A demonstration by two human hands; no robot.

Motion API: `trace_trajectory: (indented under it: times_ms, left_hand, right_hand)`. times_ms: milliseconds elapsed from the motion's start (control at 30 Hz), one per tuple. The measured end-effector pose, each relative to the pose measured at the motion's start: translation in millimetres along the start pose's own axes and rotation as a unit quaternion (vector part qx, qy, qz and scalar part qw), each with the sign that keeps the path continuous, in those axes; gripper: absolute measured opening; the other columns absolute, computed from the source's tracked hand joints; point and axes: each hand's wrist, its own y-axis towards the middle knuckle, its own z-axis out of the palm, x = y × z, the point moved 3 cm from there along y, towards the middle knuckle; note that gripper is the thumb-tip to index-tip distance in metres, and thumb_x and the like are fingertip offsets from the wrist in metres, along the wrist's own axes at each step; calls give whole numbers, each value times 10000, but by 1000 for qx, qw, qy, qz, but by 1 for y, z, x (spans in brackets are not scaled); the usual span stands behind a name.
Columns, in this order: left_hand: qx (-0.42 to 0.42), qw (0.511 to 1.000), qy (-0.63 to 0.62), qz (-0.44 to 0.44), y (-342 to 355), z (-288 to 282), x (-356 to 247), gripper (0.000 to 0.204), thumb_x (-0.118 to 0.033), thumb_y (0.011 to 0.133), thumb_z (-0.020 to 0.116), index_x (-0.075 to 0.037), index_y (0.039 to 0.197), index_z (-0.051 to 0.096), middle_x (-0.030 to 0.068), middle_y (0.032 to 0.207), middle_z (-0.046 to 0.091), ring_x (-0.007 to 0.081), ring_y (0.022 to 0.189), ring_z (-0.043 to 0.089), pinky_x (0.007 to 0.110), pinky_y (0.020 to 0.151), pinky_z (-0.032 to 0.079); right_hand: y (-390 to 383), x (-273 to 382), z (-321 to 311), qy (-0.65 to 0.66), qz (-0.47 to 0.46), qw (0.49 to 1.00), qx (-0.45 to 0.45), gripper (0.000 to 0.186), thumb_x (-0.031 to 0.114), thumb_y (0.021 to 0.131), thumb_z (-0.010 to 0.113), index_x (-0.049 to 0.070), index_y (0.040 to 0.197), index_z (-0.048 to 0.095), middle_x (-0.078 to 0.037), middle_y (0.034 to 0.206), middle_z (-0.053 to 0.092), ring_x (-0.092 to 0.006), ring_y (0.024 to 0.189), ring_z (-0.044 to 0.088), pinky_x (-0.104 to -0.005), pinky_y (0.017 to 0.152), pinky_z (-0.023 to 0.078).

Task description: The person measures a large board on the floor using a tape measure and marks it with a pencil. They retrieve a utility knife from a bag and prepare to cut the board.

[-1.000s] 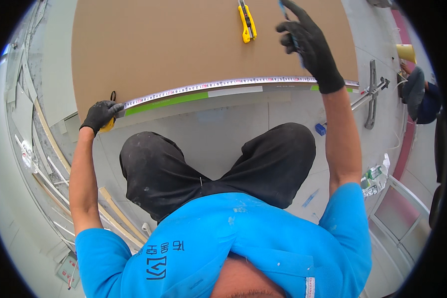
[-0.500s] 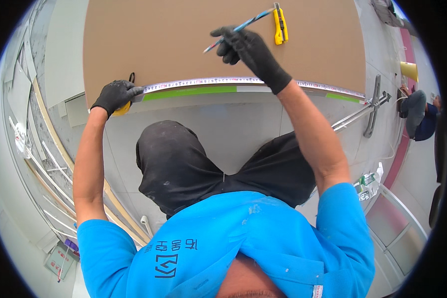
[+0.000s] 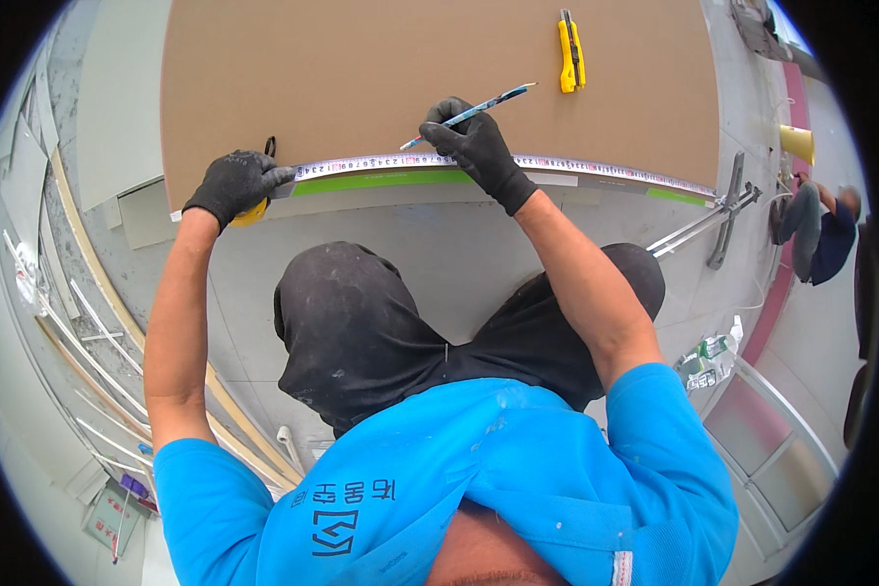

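A brown board (image 3: 361, 68) lies in front of me, with a white tape measure blade (image 3: 596, 172) stretched along its near edge. My left hand (image 3: 236, 186), in a black glove, grips the yellow tape measure case (image 3: 251, 213) at the left end; its thumb reaches onto the blade. My gloved right hand (image 3: 474, 146) pinches a blue patterned pencil (image 3: 479, 106) just above the middle of the blade. One end of the pencil points down-left towards the blade; I cannot tell whether it touches. Farther off on the board rests a yellow utility knife (image 3: 570, 59).
A metal T-square (image 3: 728, 215) lies past the board's right end. Long strips (image 3: 98, 254) and grey panels (image 3: 117, 107) are on the floor at left. Another person (image 3: 820, 230) sits or crouches at far right, near a yellow bucket (image 3: 797, 145). A plastic package (image 3: 708, 361) lies at right.
My right hand has come down and nearer to the blade with the pencil, now held in a pinch. The left hand stays at the tape measure case. The view has shifted slightly.
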Motion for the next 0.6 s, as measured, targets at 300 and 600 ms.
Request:
trace_trajectory:
  times_ms: [300, 600]
  left_hand:
    - [14, 997, 51, 47, -2, -3, -3, 395, -94, 758, 696, -235, 1127, 688, 42, 1006, 706, 274, 916, 670, 401, 744, 551]
    - [-8, 995, 79, 56, -6, -2, -4, 243, -299, 893, 563, -232, 1065, 721, 56, 964, 706, 267, 914, 665, 413, 759, 534]
  right_hand:
    - [-3, 5, 22, -66, -56, 996, 9, 208, 222, 933, 646, 24, 956, 706, -50, 779, 698, -126, 722, 663, -284, 679, 520]
    - [-1, 2, 23, -61, -41, 997, 8, 226, 250, 938, 623, 40, 973, 700, -69, 801, 713, -152, 729, 669, -313, 702, 517]
